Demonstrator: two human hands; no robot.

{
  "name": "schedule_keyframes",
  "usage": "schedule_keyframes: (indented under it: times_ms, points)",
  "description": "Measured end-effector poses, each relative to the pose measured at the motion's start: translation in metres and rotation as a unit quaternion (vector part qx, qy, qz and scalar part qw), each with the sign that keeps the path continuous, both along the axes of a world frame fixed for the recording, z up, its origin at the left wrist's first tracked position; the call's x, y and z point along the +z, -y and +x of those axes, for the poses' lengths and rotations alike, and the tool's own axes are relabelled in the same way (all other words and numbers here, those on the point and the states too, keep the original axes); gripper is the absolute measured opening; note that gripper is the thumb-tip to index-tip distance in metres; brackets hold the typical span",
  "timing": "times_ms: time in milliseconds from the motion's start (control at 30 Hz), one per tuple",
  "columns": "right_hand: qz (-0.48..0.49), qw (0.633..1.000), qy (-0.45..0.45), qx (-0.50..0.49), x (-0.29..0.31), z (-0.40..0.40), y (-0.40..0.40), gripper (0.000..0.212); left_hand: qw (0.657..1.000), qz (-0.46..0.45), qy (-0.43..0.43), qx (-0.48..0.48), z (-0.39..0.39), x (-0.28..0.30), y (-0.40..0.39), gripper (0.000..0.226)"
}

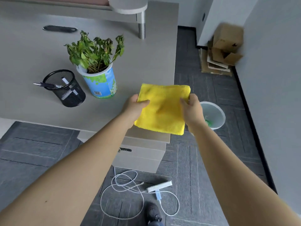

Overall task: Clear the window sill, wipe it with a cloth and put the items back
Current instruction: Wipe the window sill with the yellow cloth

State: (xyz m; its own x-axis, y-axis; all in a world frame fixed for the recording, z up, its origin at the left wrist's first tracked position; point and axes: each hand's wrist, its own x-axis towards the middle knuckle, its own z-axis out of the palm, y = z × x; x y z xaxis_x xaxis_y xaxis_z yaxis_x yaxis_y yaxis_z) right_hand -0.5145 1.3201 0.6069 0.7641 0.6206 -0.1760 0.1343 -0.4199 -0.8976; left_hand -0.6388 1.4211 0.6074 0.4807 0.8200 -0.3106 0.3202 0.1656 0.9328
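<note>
A folded yellow cloth (162, 110) is held flat over the front right corner of the grey desk (32, 51). My left hand (134, 106) grips its left edge, thumb on top. My right hand (193, 110) grips its right edge. On the desk to the left stand a wilted green plant in a blue and white pot (100, 82) and a black mesh pen holder (65, 88) with pens in it. No window sill is in view.
A white waste bin (215, 115) stands on the dark carpet right of the desk. Flattened cardboard boxes (223, 49) lean in the far corner. A white power strip (160, 186) with looped cables lies on the floor by my shoe (153, 212). A drawer unit (143, 154) sits under the desk.
</note>
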Motion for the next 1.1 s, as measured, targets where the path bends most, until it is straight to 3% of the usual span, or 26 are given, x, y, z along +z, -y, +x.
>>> schedule_keyframes:
  times_ms: [233,500,833,967,1100]
  points:
    - [0.06,0.984,0.075,-0.148,0.046,0.017,0.138,0.027,0.985,0.037,0.061,-0.154,0.053,0.044,0.102,0.039]
    - [0.059,0.932,0.087,-0.346,0.08,0.051,0.349,0.007,0.932,0.026,0.116,-0.342,0.146,0.075,0.29,0.02]
    - [0.081,0.85,0.059,-0.517,0.091,0.071,0.639,0.03,0.849,-0.002,0.123,-0.514,0.23,0.083,0.582,0.025]
    - [0.079,0.823,0.057,-0.56,0.086,0.077,0.741,0.016,0.813,-0.009,0.111,-0.571,0.257,0.078,0.688,0.029]
    - [0.086,0.793,0.041,-0.601,0.071,0.087,0.817,0.018,0.787,-0.024,0.087,-0.61,0.284,0.067,0.769,0.034]
